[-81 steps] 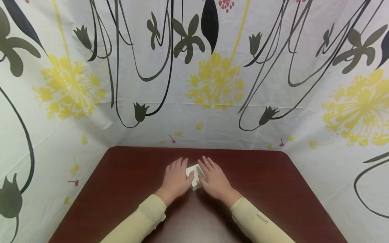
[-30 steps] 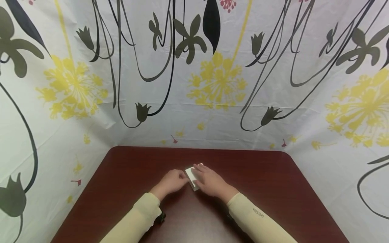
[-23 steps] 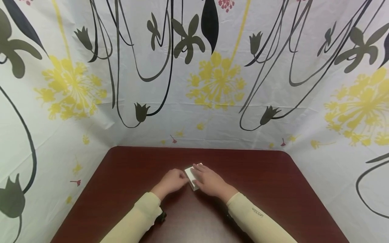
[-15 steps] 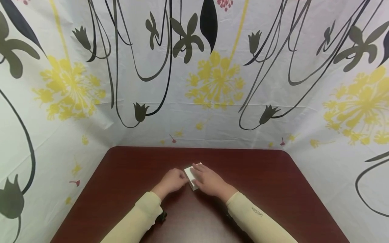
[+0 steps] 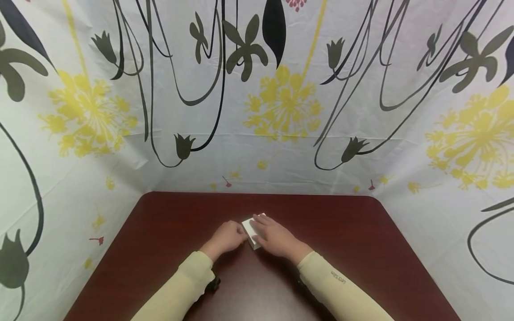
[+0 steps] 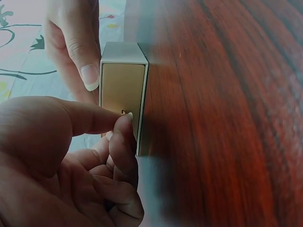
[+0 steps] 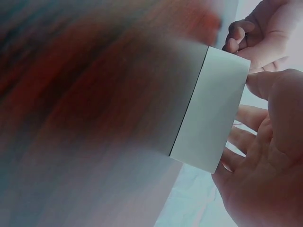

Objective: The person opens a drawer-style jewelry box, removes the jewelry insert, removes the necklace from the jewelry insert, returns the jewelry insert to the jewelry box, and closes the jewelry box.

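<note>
A small white drawer box [image 5: 250,232] sits on the dark red table, its tan inner drawer [image 6: 124,85] showing at the end in the left wrist view. The left hand [image 5: 229,236] is at that end. Its thumb and forefinger pinch at a tiny dark loop on the drawer's face, mostly covered by the fingertips. Across the top of the box rests the right hand [image 5: 277,237], fingers extended over it and thumb at the near edge. A plain white side [image 7: 210,111] of the box faces the right wrist view. The drawer looks flush with the sleeve.
The wood-grain table [image 5: 345,254] has rounded far corners. White fabric [image 5: 249,169] with a floral print hangs behind it and at both sides. A dark object [image 5: 213,284] shows under the left sleeve, probably worn at the wrist.
Since the oldest frame, the left hand has shifted off the box to its left end and curled its fingers. The right hand has slid further over the top. Recently both stay nearly still.
</note>
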The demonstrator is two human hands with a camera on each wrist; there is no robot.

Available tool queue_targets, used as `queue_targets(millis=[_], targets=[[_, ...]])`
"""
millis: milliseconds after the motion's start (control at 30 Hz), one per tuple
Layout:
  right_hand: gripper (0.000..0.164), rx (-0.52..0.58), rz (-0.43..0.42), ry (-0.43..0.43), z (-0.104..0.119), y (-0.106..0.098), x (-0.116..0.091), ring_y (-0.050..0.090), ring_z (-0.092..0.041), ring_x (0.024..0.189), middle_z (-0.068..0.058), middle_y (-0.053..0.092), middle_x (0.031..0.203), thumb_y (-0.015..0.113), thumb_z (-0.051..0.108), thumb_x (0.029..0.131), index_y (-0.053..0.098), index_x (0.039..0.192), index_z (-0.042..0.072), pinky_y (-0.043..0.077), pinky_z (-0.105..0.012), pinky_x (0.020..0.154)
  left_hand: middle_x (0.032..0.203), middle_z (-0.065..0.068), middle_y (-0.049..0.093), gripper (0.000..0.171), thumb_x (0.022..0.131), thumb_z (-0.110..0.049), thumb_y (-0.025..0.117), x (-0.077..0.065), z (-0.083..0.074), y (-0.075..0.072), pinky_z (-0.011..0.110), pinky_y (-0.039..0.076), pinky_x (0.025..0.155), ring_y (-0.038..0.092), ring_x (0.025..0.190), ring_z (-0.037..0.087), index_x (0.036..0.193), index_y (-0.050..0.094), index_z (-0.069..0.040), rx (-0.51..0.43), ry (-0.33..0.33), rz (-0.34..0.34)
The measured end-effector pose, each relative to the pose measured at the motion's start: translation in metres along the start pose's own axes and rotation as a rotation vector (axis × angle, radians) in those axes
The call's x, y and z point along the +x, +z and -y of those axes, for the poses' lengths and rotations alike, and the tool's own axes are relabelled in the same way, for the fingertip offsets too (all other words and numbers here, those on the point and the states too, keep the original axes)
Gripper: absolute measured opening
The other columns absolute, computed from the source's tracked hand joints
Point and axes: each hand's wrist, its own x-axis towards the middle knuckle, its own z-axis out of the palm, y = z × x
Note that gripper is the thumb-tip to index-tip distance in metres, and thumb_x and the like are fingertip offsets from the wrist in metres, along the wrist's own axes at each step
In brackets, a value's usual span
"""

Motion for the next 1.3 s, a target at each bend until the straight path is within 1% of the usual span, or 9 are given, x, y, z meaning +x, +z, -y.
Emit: queue_targets(millis=[333,567,933,1100,1300], targets=[[0.055,0.003,-0.007,0.001,-0.0010,0.0009,0.0001,0.041,-0.044,0.158,-0.019,0.046,0.171,0.065,0.028,0.113,0.055,0.162,0.005,0.037,-0.055,0.126,0.069,-0.006,0.065,0.028,0.104,-0.023,0.074,0.0002,-0.0004,-0.0001,0.033,0.049,0.064,0.058,0.063,0.014,0.076,0.071,-0.015,0.013,0.007,-0.004],[0.055,0.000,-0.008,-0.005,-0.0021,0.0006,0.0007,0.040,-0.042,0.159,-0.018,0.046,0.171,0.064,0.029,0.113,0.054,0.162,0.006,0.037,-0.055,0.126,0.067,-0.005,0.064,0.034,0.104,-0.023,0.073,-0.0010,-0.0017,-0.0018,0.032,0.046,0.061,0.055,0.060,0.014,0.072,0.067,-0.016,-0.005,-0.015,0.007],[0.055,-0.003,-0.007,-0.012,-0.0026,0.0011,0.0005,0.041,-0.043,0.158,-0.018,0.046,0.170,0.064,0.029,0.113,0.054,0.162,0.005,0.036,-0.055,0.126,0.062,-0.006,0.060,0.037,0.103,-0.021,0.073,-0.0021,-0.0022,-0.0030,0.031,0.044,0.060,0.053,0.057,0.014,0.067,0.064,-0.016,-0.004,0.001,-0.003],[0.055,-0.007,-0.007,-0.004,-0.0023,0.0015,0.0001,0.041,-0.040,0.159,-0.017,0.046,0.171,0.064,0.030,0.113,0.055,0.162,0.006,0.036,-0.053,0.127,0.061,-0.007,0.059,0.038,0.102,-0.020,0.073,-0.0012,-0.0012,-0.0025,0.030,0.043,0.060,0.051,0.056,0.013,0.065,0.062,-0.017,-0.003,0.004,-0.007],[0.055,-0.005,-0.006,0.000,-0.0026,0.0019,-0.0002,0.041,-0.042,0.159,-0.017,0.046,0.171,0.065,0.030,0.113,0.055,0.162,0.006,0.036,-0.053,0.127,0.060,-0.007,0.059,0.039,0.102,-0.020,0.072,-0.0016,-0.0011,-0.0021,0.030,0.043,0.059,0.051,0.055,0.013,0.064,0.061,-0.017,-0.007,0.005,-0.003]])
